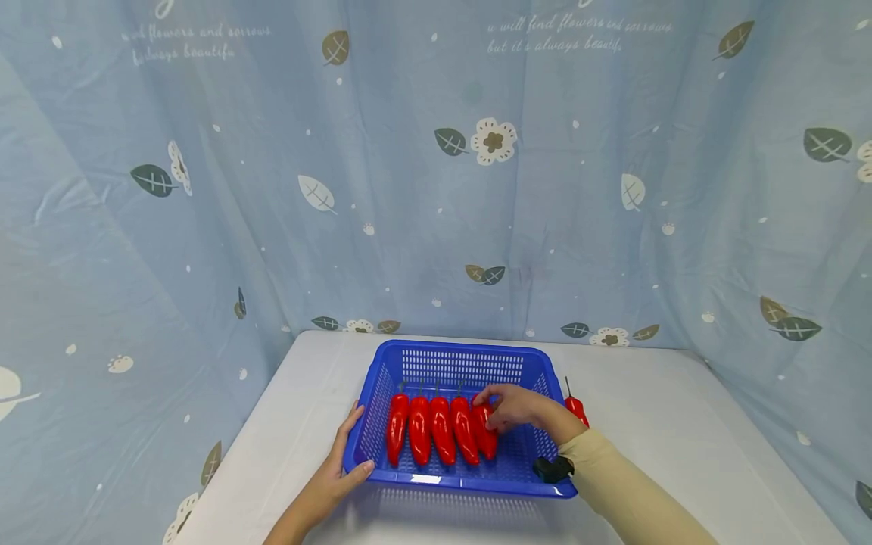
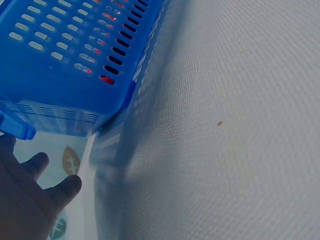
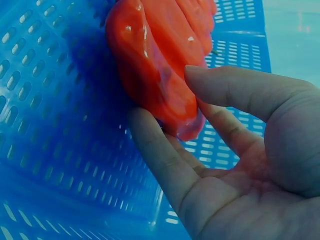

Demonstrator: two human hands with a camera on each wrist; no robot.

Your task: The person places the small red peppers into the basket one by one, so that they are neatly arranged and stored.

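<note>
A blue plastic basket (image 1: 470,346) stands on the white table, with several glossy red chili peppers (image 1: 419,431) lying side by side in it, stems pointing to the back. My right hand (image 1: 514,406) reaches in over the right side and holds the rightmost chili pepper (image 1: 487,443) near its stem end. In the right wrist view, the thumb and fingers lie around that end of the pepper (image 3: 155,75). At the basket's front left corner, my left hand (image 1: 332,471) rests against the outside, fingers along the left wall, thumb at the front rim.
Another red chili pepper (image 1: 576,410) lies on the table (image 1: 647,416) just outside the basket's right side, partly hidden by the right arm. A black wrist device (image 1: 553,469) is over the basket's front right corner. Blue patterned curtain (image 1: 409,227) hangs behind and at both sides.
</note>
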